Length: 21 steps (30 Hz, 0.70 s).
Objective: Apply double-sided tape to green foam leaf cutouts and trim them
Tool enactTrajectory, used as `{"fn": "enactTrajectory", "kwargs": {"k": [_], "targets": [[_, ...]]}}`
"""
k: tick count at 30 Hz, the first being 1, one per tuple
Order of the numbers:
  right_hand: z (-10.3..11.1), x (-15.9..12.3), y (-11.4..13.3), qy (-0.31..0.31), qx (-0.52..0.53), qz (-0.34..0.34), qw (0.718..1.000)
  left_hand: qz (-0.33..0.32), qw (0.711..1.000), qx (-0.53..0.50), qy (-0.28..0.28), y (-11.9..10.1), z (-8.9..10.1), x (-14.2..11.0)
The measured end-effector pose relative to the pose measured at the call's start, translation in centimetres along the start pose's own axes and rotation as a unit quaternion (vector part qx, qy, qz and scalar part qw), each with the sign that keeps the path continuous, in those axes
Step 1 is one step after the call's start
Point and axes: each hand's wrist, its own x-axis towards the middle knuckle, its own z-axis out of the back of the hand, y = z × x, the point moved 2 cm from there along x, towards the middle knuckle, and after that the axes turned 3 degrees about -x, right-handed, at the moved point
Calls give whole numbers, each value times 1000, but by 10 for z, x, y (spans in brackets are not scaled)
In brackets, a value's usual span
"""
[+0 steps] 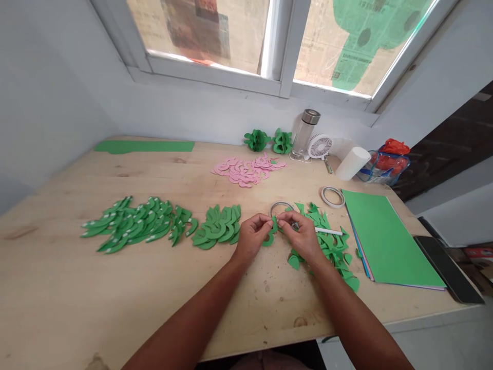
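My left hand [253,234] and my right hand [299,235] meet above the table with fingertips pinched. Between them is a small curved green cut-out [268,240], partly covered by the fingers. Just left of my left hand lies a pile of plain green U-shaped cut-outs [217,228]. Farther left spreads a heap of green cut-outs with white tabs [142,221]. Under and beside my right hand are loose green scraps [335,252], with a white pen-like stick [328,231] across them. A tape roll [281,203] shows partly behind my hands.
Pink cut-outs [246,169] lie toward the back, before two green folded ornaments [257,140]. A glass bottle [304,134], white fan [320,147] and white roll [352,163] stand by the wall. At right are another tape roll [333,197], green sheets [393,241] and a phone [447,270].
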Motion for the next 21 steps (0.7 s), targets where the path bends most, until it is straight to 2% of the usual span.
{"fn": "enactTrajectory", "kwargs": {"k": [10,21], "targets": [[-2,-2,-2,10,-27,49,998,14,1000,-1,1,2,-1,-1],[-3,-2,-1,4,-50,50,998,-19,999,34,19,6,0,1]]}}
